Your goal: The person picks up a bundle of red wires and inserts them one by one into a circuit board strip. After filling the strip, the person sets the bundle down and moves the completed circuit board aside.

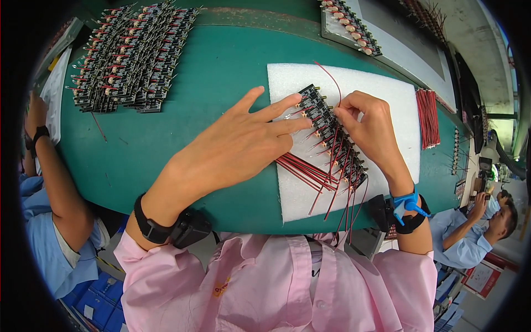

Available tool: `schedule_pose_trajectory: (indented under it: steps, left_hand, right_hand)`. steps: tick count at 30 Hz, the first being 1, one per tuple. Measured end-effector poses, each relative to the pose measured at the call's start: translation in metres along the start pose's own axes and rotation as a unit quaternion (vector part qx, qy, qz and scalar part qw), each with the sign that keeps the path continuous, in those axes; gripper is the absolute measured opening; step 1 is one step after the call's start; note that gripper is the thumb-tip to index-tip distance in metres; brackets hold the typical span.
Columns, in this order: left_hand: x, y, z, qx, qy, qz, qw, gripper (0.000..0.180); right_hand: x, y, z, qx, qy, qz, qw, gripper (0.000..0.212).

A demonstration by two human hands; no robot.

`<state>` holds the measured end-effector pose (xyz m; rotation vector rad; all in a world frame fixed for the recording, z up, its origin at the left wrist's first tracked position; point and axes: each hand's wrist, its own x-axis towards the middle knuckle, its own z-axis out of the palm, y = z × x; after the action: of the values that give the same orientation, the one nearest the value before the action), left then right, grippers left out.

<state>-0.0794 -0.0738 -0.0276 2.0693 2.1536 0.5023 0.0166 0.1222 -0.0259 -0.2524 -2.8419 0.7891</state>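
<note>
A strip of small black circuit boards (326,119) lies slantwise on a white foam sheet (387,83), with thin red and black wires hanging off its near end. My left hand (238,141) reaches over from the left, thumb, index and middle fingers spread, two fingertips at the strip's left edge. Its other fingers are folded under around a bundle of red and black wires (307,172); that grip is partly hidden. At the strip's right edge, my right hand (368,119) pinches a thin red wire (333,80), whose free end curves up and away.
Stacked board strips (133,61) stand at the far left of the green table (232,66). A bundle of red wires (427,119) lies right of the foam. More boards (351,25) rest on a grey tray (398,61) at the back right. Co-workers sit on both sides.
</note>
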Motion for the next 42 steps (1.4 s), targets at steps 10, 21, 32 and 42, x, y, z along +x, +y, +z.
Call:
schedule_pose_trajectory:
  steps: [10, 21, 32, 42]
  left_hand:
    - [0.002, 0.001, 0.000, 0.007, -0.001, 0.000, 1.000, 0.010]
    - [0.001, 0.001, 0.000, 0.000, -0.005, -0.001, 1.000, 0.010]
    - [0.001, 0.001, 0.000, -0.001, -0.001, -0.003, 1.000, 0.010]
    - [-0.040, -0.027, -0.071, -0.063, -0.059, -0.042, 0.995, 0.017]
  right_hand:
    - [-0.001, 0.003, 0.002, 0.003, 0.020, -0.047, 0.999, 0.005]
    - [-0.002, 0.003, 0.004, -0.013, 0.032, -0.073, 0.997, 0.004]
    - [0.004, -0.001, -0.003, -0.020, -0.019, -0.060, 0.998, 0.003]
    - [-0.004, -0.008, -0.004, -0.022, -0.019, -0.069, 0.997, 0.005]
